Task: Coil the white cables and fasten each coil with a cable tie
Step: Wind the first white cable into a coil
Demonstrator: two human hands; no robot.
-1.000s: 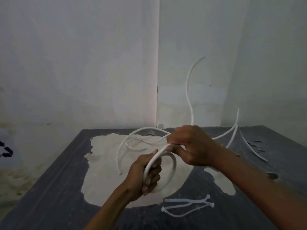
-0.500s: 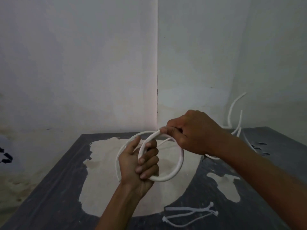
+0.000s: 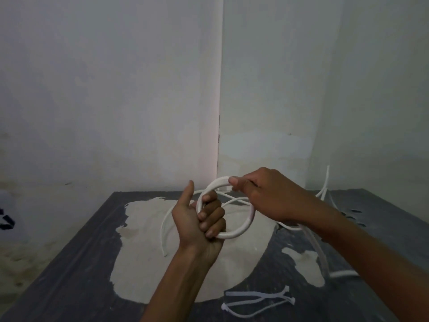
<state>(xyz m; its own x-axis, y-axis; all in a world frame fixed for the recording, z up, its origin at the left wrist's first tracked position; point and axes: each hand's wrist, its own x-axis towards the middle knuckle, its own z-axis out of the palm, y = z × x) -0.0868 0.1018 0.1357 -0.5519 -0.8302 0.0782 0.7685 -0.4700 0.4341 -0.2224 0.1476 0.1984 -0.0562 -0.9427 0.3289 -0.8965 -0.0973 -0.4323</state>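
A white cable forms a round coil (image 3: 243,228) held up above the dark table (image 3: 69,275). My left hand (image 3: 202,224) grips the coil's left side in a fist, thumb raised. My right hand (image 3: 267,196) pinches the cable at the coil's top. The cable's loose tail (image 3: 318,247), blurred, trails under my right forearm to the table at the right. Another loose white cable (image 3: 166,226) arcs over the table behind my left hand. Several white cable ties (image 3: 257,300) lie near the front edge.
The table has a large pale worn patch (image 3: 144,240) in its middle and a smaller one (image 3: 304,263) to the right. Pale walls meet in a corner just behind it. More white cable ends (image 3: 326,184) rise at the back right.
The coil has been lifted a little and holds a full round loop. My right hand moved up and right along the cable, and the loose tail dropped from the wall down to the table.
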